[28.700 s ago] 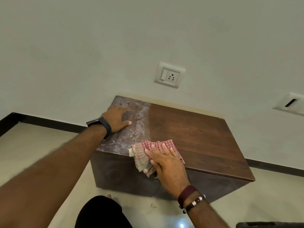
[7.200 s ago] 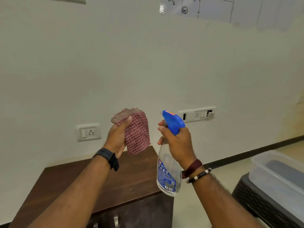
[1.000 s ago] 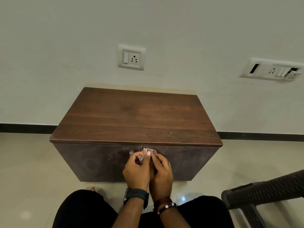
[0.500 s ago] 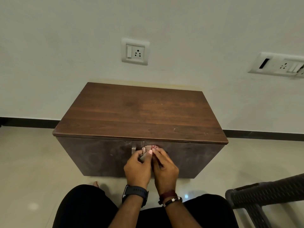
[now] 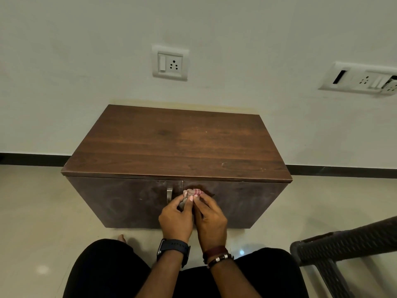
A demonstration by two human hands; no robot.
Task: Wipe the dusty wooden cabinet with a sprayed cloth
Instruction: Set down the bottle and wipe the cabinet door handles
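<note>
The bunched cloth (image 5: 192,192) is pinched by curled fingers of both the left hand (image 5: 176,220) and right hand (image 5: 211,219) against the cabinet (image 5: 236,201) front. Dust may be smeared, not lifted, since little cloth is exposed.

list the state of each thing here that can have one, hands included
cabinet: doors closed, top wiped clean, front still smudged with dust
cloth: bunched small, pressed against the right door near the top
left hand: pinching the cloth
right hand: pinching the cloth
door handle: untouched, left of the cloth
</note>
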